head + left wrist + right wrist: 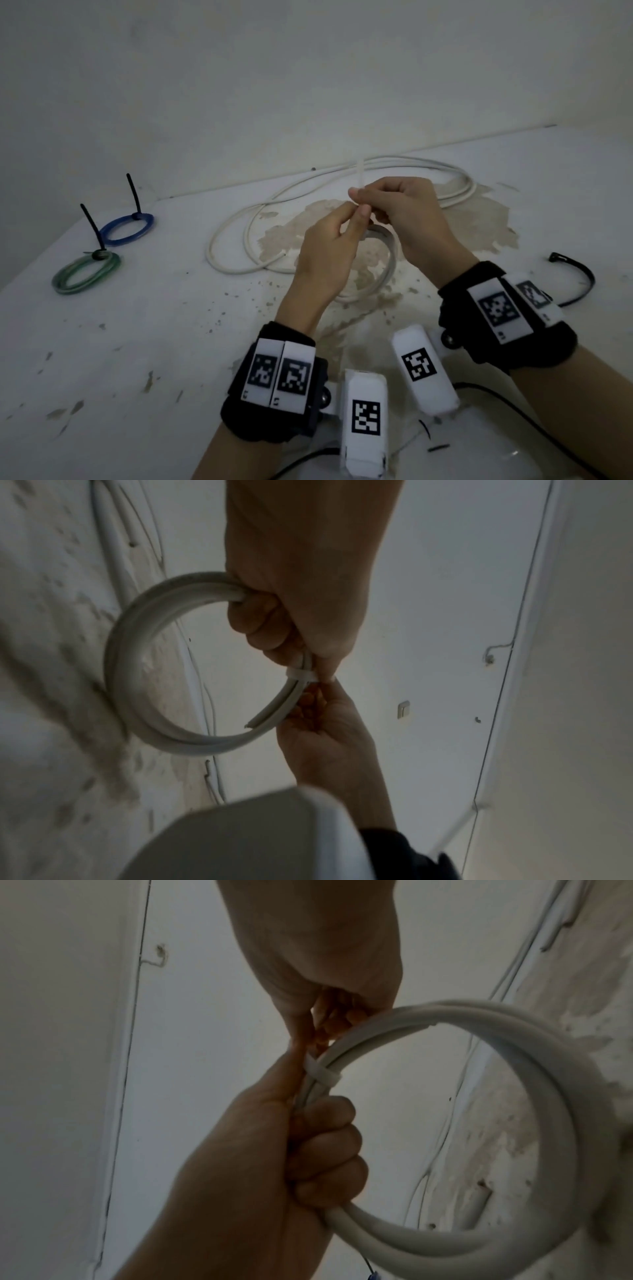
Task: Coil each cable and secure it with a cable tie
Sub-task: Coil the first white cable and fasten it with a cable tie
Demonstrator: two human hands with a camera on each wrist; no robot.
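Note:
A white cable coil [126, 656] hangs over the table between my two hands. My left hand [354, 219] grips the coil with its fingers [267, 620] curled round the strands. A white cable tie [322, 1076] is wrapped round the strands just beside that grip. My right hand [363, 200] pinches the tie at the coil, and the tie's tail [359, 174] sticks up above the fingers. In the head view most of the coil [390, 260] is hidden under my hands.
A long loose white cable [239, 233] sprawls on the stained white table [171, 342] behind my hands. A blue coil [126, 229] and a green coil [85, 272], each with a black tie, lie far left. A black cable tie [579, 281] lies at the right.

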